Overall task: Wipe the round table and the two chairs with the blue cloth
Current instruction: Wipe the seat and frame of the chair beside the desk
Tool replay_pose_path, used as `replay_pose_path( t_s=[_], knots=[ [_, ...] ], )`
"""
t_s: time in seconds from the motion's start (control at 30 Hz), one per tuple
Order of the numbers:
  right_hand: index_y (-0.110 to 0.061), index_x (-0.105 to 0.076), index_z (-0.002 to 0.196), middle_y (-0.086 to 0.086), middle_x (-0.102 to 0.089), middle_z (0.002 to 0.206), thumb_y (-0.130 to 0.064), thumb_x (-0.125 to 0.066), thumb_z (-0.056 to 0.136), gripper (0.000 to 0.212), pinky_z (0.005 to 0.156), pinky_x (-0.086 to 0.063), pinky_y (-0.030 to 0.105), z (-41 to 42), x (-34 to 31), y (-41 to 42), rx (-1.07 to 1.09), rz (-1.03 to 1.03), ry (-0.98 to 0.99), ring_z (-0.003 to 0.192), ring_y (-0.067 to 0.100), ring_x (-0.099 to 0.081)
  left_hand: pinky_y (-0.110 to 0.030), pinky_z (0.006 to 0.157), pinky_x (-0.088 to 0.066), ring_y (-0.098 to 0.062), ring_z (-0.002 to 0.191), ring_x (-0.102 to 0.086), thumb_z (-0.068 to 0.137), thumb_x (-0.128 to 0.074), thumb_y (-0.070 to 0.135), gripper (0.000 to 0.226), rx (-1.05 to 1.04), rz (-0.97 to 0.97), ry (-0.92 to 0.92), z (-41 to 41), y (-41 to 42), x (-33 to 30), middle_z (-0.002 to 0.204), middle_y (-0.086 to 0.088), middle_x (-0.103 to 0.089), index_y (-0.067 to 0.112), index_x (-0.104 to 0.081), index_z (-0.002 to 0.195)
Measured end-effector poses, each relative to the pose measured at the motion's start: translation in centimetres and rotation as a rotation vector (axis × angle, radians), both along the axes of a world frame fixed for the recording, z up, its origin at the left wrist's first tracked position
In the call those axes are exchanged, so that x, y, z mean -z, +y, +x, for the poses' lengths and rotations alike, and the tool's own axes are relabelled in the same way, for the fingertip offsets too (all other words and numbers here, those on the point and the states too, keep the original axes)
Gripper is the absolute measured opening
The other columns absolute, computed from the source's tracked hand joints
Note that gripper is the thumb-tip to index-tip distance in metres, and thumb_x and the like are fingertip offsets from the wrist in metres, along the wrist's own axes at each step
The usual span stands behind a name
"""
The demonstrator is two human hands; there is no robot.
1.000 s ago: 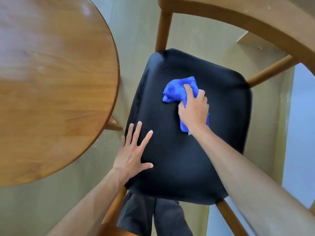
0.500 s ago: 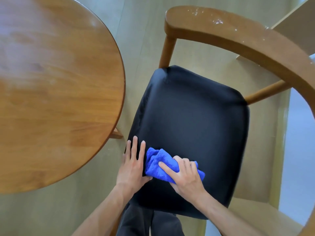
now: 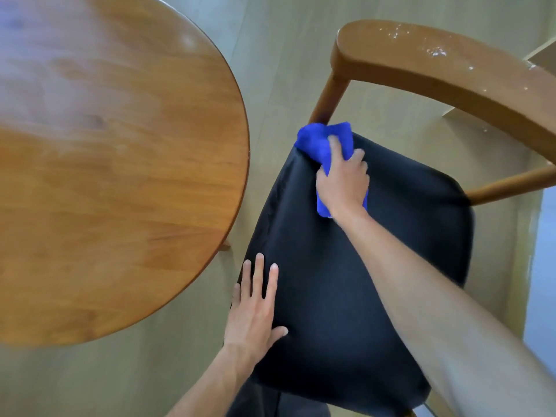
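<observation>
A wooden chair with a black padded seat (image 3: 376,266) stands below me, to the right of the round wooden table (image 3: 105,164). My right hand (image 3: 343,182) holds the crumpled blue cloth (image 3: 322,142) and presses it on the far left corner of the seat, next to the chair's back post. My left hand (image 3: 255,308) lies flat with straight fingers on the near left edge of the seat. The curved wooden backrest (image 3: 451,64) arches over the far side.
Pale wood floor shows in the narrow gap between table and chair. White specks dot the top of the backrest. A pale step or shelf edge (image 3: 541,49) lies at the far right. My dark trousers (image 3: 270,401) show under the seat's front edge.
My right hand swept the cloth from the near left of the seat, beside my left hand, up to the far left corner. My left hand stayed on the seat's edge.
</observation>
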State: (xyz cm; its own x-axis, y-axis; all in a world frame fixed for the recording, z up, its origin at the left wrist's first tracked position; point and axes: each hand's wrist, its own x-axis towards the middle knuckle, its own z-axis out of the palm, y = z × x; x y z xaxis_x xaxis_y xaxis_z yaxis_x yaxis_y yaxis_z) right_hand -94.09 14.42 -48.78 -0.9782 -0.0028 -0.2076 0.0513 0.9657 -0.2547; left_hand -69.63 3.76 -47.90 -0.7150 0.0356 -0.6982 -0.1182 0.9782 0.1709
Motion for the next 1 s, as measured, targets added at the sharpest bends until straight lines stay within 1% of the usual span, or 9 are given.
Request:
replay_pose_path(
  t_s=[0.07, 0.17, 0.33, 0.5, 0.57, 0.73, 0.83, 0.9, 1.0],
  knots=[
    [-0.026, -0.043, 0.14, 0.018, -0.049, 0.112, -0.021, -0.059, 0.081, 0.061, 0.07, -0.044, 0.041, 4.9, -0.1, 0.2, -0.273, 0.057, 0.068, 0.084, 0.034, -0.05, -0.049, 0.111, -0.034, -0.042, 0.146, -0.008, 0.072, -0.075, 0.055, 0.111, 0.135, 0.061, 0.055, 0.0, 0.0, -0.9, 0.159, -0.021, 0.001, 0.014, -0.012, 0.154],
    [-0.026, -0.063, 0.122, 0.014, -0.061, 0.095, -0.016, -0.07, 0.061, 0.062, 0.055, -0.043, 0.035, 11.5, 0.1, 1.4, -0.676, -0.013, 0.091, 0.064, 0.029, -0.049, -0.047, 0.095, -0.051, -0.031, 0.127, -0.052, 0.052, -0.086, 0.045, 0.072, 0.506, 0.114, 0.121, 1.0, 0.5, -1.0, 0.138, -0.01, -0.055, 0.022, -0.068, 0.118],
    [-0.029, -0.064, 0.116, 0.01, -0.059, 0.086, -0.006, -0.059, 0.066, 0.055, 0.053, -0.042, 0.035, 6.9, 0.3, 2.3, -1.206, 0.025, 0.237, 0.06, 0.026, -0.047, -0.051, 0.103, -0.043, -0.028, 0.134, -0.045, 0.046, -0.084, 0.056, 0.089, 0.659, 0.115, 0.075, 1.5, -0.3, -0.5, 0.147, -0.008, -0.045, 0.029, -0.059, 0.128],
    [-0.034, -0.042, 0.137, 0.018, -0.047, 0.118, -0.021, -0.059, 0.084, 0.056, 0.082, -0.041, 0.046, -3.1, -0.4, 0.5, -0.321, 0.173, 0.044, 0.096, 0.038, -0.049, -0.057, 0.107, -0.035, -0.031, 0.142, -0.031, 0.052, -0.083, 0.057, 0.094, 0.629, 0.119, 0.082, 1.5, -0.6, -0.1, 0.154, -0.008, -0.033, 0.029, -0.049, 0.135],
    [-0.031, -0.038, 0.139, 0.019, -0.044, 0.122, -0.024, -0.057, 0.085, 0.057, 0.082, -0.039, 0.045, -2.4, -0.4, -0.3, -0.221, 0.153, -0.028, 0.098, 0.037, -0.048, -0.056, 0.109, -0.031, -0.031, 0.143, -0.029, 0.054, -0.083, 0.057, 0.095, 0.636, 0.117, 0.083, 1.6, -0.7, 0.1, 0.154, -0.008, -0.032, 0.028, -0.047, 0.137],
    [-0.027, -0.061, 0.116, 0.01, -0.054, 0.086, -0.012, -0.052, 0.07, 0.05, 0.056, -0.036, 0.035, 12.2, 0.0, -1.5, -0.839, -0.053, 0.073, 0.065, 0.026, -0.044, -0.057, 0.11, -0.027, -0.03, 0.142, -0.03, 0.06, -0.079, 0.057, 0.095, 0.702, 0.081, 0.015, 0.8, -0.2, -0.8, 0.155, -0.006, -0.032, 0.034, -0.039, 0.144],
    [-0.027, -0.062, 0.111, 0.007, -0.053, 0.082, -0.007, -0.031, 0.072, 0.053, 0.056, -0.037, 0.035, 12.2, 0.4, -0.7, -1.142, -0.086, 0.07, 0.062, 0.024, -0.042, -0.064, 0.107, 0.011, -0.033, 0.146, 0.009, 0.084, -0.066, 0.035, 0.088, 0.713, 0.123, 0.074, 0.7, 0.7, -0.1, 0.161, -0.009, 0.008, 0.03, -0.011, 0.152],
    [-0.026, -0.064, 0.111, 0.009, -0.054, 0.081, -0.008, -0.042, 0.071, 0.049, 0.055, -0.037, 0.034, 8.7, 0.4, -0.1, -1.121, -0.077, 0.122, 0.062, 0.025, -0.045, -0.061, 0.103, 0.024, -0.031, 0.135, 0.041, 0.089, -0.063, 0.026, 0.092, 0.689, 0.134, 0.056, 0.7, 0.9, 0.4, 0.152, -0.007, 0.038, 0.028, 0.004, 0.152],
    [-0.024, -0.067, 0.115, 0.015, -0.058, 0.084, -0.012, -0.064, 0.067, 0.05, 0.055, -0.042, 0.035, 3.7, 0.4, 1.5, -0.85, -0.04, 0.206, 0.064, 0.03, -0.05, -0.061, 0.106, 0.022, -0.03, 0.132, 0.047, 0.087, -0.065, 0.025, 0.098, 0.65, 0.135, 0.043, 1.1, 0.7, 0.5, 0.147, -0.007, 0.046, 0.029, 0.008, 0.151]
  ],
)
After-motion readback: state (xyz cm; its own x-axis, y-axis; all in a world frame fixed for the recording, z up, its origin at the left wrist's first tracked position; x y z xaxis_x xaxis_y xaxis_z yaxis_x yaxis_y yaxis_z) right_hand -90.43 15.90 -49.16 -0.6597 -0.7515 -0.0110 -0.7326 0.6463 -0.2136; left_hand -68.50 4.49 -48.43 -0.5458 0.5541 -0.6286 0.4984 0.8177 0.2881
